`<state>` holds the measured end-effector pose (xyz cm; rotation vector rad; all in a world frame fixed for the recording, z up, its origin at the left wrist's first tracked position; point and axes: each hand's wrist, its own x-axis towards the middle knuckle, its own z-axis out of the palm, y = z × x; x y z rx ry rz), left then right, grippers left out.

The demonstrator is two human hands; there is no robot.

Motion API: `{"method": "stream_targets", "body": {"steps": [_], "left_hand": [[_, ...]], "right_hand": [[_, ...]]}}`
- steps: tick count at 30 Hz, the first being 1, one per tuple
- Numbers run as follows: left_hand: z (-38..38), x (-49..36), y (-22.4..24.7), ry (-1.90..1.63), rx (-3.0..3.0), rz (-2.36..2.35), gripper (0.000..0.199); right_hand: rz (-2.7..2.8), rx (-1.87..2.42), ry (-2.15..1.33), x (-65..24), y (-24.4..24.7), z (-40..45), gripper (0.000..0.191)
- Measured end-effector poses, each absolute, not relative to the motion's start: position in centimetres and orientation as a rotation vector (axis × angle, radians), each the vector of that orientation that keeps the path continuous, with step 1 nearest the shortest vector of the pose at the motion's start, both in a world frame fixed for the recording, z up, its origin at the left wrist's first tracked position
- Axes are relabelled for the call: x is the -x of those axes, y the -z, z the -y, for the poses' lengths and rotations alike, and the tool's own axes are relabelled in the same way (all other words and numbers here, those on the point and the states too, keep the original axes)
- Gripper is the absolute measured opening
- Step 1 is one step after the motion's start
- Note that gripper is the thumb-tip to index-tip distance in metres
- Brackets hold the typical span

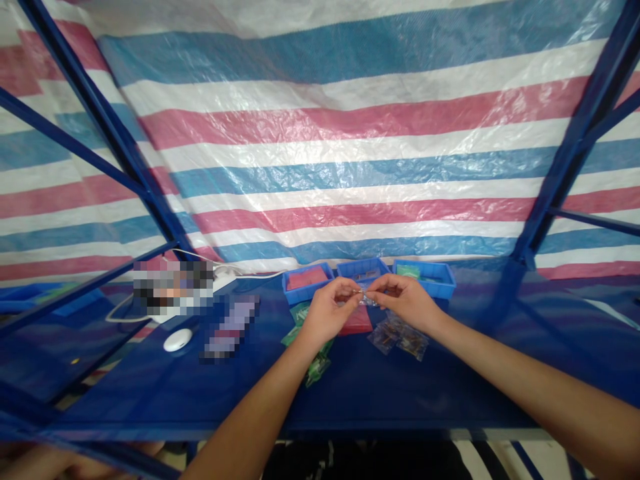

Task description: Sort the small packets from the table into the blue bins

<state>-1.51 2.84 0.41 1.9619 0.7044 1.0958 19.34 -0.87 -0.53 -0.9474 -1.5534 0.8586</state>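
Observation:
My left hand and my right hand meet at the middle of the blue table, thumbs and fingers pinched. Between the fingertips is a small clear plastic bag, gripped from both sides; its contents are too small to make out. Below the hands lies a red packet. Several clear bags with brownish small parts rest under my right wrist. Green packets lie beside and partly behind my left hand and forearm.
Three blue bins stand along the back: one with red packets, a middle bin, and one with green packets. At left are a white oval case, a blurred-out flat object and white cables. Blue frame posts flank the striped sheet.

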Motion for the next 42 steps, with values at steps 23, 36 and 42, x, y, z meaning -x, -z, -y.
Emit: {"method": "stream_targets", "body": {"steps": [23,36,42], "left_hand": [[-2.1,1.8,-1.8,-1.123,-2.3,-0.618,0.01],[-2.4,1.6,-0.9,-1.054,-2.189,-0.72,0.016],[-2.5,1.8,-1.0,-1.081,-2.19,-0.717,0.022]], "right_hand": [[1.757,0.926,-0.498,-19.5,0.7,1.0,0.01],[1.746,0.978,-0.469,-19.9,1.0,0.8,0.012],[1.766,0.937,-0.482,-19.7,0.8,1.1,0.019]]}}
